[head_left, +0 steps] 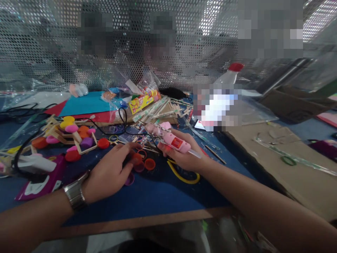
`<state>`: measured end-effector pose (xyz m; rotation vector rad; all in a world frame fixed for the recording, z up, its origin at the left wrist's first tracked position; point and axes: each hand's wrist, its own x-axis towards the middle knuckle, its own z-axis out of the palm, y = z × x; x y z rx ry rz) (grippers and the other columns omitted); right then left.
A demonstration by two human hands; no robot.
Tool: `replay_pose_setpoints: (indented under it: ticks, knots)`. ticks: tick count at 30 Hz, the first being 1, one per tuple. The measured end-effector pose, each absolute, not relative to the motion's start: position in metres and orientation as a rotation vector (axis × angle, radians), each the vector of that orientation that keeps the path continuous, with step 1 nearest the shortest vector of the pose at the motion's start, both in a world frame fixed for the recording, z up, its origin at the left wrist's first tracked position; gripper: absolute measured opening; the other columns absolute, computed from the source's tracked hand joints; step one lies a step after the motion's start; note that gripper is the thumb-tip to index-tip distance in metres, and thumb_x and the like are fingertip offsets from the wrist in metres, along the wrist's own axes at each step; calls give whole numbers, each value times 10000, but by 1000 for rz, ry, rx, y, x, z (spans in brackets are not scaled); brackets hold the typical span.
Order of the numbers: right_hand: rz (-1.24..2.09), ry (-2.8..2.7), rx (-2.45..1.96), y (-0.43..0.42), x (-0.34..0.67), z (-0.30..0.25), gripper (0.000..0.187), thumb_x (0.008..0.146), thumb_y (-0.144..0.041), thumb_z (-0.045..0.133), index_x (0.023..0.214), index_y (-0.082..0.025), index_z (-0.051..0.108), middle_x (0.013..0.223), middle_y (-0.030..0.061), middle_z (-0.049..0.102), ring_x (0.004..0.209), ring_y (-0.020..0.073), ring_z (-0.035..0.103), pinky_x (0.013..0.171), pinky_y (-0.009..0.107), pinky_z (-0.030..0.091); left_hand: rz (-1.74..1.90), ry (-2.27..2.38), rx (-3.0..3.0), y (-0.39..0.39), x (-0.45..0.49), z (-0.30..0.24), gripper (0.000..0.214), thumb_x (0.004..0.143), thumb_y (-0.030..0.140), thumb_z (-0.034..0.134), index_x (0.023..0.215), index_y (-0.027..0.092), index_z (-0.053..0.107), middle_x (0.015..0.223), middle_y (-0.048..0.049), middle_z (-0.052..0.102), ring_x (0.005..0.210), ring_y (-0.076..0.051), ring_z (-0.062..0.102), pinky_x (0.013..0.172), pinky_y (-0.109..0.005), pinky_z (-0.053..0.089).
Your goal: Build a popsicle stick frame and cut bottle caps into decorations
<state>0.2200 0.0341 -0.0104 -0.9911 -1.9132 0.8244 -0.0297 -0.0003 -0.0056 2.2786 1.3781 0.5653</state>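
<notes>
A pink hot glue gun (176, 140) with a clear glue stick out of its back end is gripped in my right hand (184, 149). Its nozzle points to the far left. My left hand (110, 172), with a metal watch (76, 191) at the wrist, has thumb and fingers closed on an orange bottle cap (136, 159). Beside it lie another orange cap (150, 164) and a purple cap (129, 179). Under my right hand is a curved yellow strip (184, 178). On the left stands a structure of wooden sticks (56, 134) with colourful caps.
Behind the hands are loose ice-cream sticks (168, 110), a yellow packet (142, 102) and a black cable (107, 131). A lit phone (217, 107) leans near a red-capped bottle (228, 75). Cardboard (297, 168) lies at right, a purple packet (54, 175) at left.
</notes>
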Motion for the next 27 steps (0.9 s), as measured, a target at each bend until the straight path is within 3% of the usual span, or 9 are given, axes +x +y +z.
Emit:
replay_pose_setpoints:
  ticks: [5, 10, 18, 23, 27]
  knots:
    - [869, -1948, -962, 35, 217, -6, 373, 926, -528, 674, 725, -244, 541, 624, -23, 589, 525, 144, 579, 518, 268, 451, 502, 1304, 2354, -1, -29, -3, 245, 985, 278, 505, 1083, 200, 715, 1159, -104, 730, 1144, -305, 658, 1001, -486, 528]
    - [866, -1969, -951, 36, 217, -13, 267, 917, -398, 696, 766, -244, 538, 642, -24, 631, 555, 155, 626, 539, 268, 462, 474, 1308, 2353, -2, -28, -1, 278, 891, 310, 672, 1149, 211, 703, 1236, -93, 692, 1143, -299, 662, 1012, -467, 528]
    - [1026, -1953, -867, 36, 218, -19, 145, 916, -304, 693, 891, -220, 577, 764, -1, 660, 610, 154, 660, 542, 252, 465, 521, 1232, 2378, 0, -29, 0, 112, 844, 121, 558, 854, 188, 647, 1023, -68, 687, 985, -245, 653, 883, -387, 521]
    - [776, -2060, -874, 39, 221, -24, 268, 902, -340, 743, 801, -221, 525, 720, -32, 554, 637, 138, 528, 595, 260, 427, 559, 1206, 2381, 0, -29, 0, 134, 829, 85, 569, 863, 189, 646, 993, -57, 700, 957, -230, 650, 856, -361, 514]
    - [773, -2144, -880, 39, 224, -23, 278, 896, -428, 761, 902, -212, 586, 819, 1, 623, 715, 167, 575, 640, 278, 454, 556, 1208, 2403, -1, -29, -2, 173, 832, 62, 573, 891, 182, 683, 997, -68, 722, 961, -242, 656, 858, -381, 521]
